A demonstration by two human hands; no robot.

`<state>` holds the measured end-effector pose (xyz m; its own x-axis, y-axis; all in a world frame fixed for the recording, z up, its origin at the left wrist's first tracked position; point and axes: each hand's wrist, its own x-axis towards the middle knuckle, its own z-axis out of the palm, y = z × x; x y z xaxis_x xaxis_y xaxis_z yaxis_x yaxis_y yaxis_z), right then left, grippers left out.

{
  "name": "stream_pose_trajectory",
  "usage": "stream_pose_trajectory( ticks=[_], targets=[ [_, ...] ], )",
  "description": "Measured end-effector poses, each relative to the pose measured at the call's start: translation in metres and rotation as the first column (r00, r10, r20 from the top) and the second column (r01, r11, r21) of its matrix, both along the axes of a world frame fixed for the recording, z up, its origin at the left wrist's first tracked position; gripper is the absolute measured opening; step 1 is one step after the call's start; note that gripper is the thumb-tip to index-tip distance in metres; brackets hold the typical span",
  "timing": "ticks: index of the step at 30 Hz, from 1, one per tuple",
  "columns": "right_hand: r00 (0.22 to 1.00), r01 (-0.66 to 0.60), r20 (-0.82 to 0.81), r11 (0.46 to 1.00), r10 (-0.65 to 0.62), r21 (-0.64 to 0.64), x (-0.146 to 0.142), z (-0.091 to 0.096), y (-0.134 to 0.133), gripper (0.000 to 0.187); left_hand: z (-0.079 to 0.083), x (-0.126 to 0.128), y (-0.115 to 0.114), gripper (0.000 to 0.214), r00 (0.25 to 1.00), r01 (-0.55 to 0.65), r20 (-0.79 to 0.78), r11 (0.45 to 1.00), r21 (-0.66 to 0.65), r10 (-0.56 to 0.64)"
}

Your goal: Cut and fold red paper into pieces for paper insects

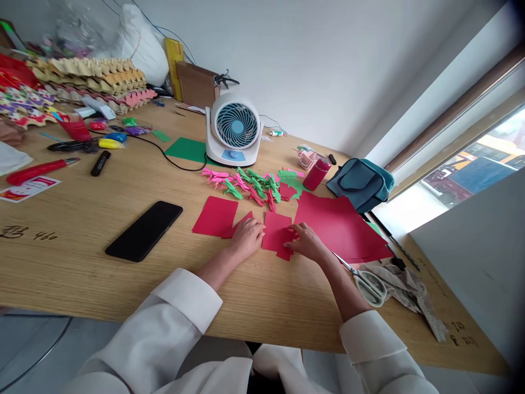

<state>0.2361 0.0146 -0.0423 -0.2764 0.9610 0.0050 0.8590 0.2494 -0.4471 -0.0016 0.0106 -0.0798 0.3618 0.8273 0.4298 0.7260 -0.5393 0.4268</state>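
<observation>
A small red paper piece (277, 232) lies on the table in front of me, with another bit of red paper showing below its lower edge. The bent fingers of my left hand (248, 238) are drawn together at its left edge. My right hand (307, 242) grips the right edge between thumb and fingers. Partly under my left hand is a narrow red scrap (240, 223), and left of it lies a red paper rectangle (215, 215). A large red sheet (336, 227) spreads to the right. Scissors (369, 285) rest beside my right forearm.
Pink, green and red paper cutouts (250, 184) are heaped behind the papers, before a white fan (235, 131). A black phone (144, 231) lies left. A red bottle (317, 174), a teal bag (363, 183) and a crumpled cloth (410, 293) are at the right.
</observation>
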Motion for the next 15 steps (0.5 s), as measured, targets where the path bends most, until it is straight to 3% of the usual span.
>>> stream_pose_trajectory(
  ticks=[6,10,15],
  targets=[
    [0.991,0.054,-0.114,0.993,-0.066,-0.105,0.001,-0.007,0.004,0.015,-0.004,0.000,0.001,0.017,1.000,0.002,0.027,1.000,-0.007,-0.002],
    [0.959,0.055,-0.266,0.986,-0.096,-0.158,0.002,-0.006,0.010,0.023,-0.004,0.001,-0.001,0.016,1.000,-0.015,0.026,1.000,-0.009,0.015],
    [0.867,0.130,-0.458,0.977,-0.194,-0.167,0.003,-0.002,0.053,0.035,0.000,0.002,-0.004,0.016,0.999,-0.032,0.015,0.999,-0.010,0.032]
  ],
)
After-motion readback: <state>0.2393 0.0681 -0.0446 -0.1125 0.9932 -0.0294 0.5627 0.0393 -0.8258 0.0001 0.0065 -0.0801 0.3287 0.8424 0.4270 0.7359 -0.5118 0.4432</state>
